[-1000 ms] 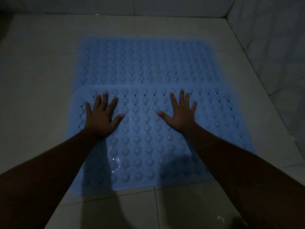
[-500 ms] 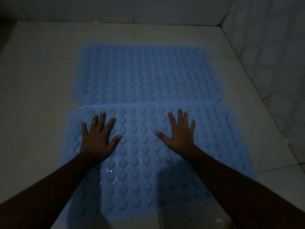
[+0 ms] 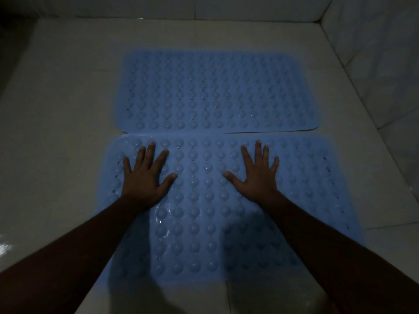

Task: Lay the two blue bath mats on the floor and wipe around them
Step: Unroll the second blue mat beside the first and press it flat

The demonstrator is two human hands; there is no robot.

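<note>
Left hand (image 3: 145,177): flat and released, fingers spread, palm pressing the near mat (image 3: 204,214). I grasp nothing with it.
Right hand (image 3: 257,175): likewise splayed flat on that mat, well to the right of the other hand, gripping nothing.
Near mat: under both palms, running out past each hand to either side and back toward my elbows.
Far mat (image 3: 215,91): just beyond my fingertips, flat on the floor (image 3: 56,132). Its closer edge meets or slightly overlaps the mat under my hands — I cannot tell which.
Done: both blue mats appear laid, long edge to long edge.
Left: I judge this a final pressing-down. The wiping around them looks not yet begun, and nothing to wipe with shows near either hand.
Hard to see: the light is dim, and my forearms (image 3: 328,245) and their shadow cover the mat's edge nearest me — I cannot say whether it lies flat there. A wet-looking glint (image 3: 160,221) shows just behind my left wrist.
</note>
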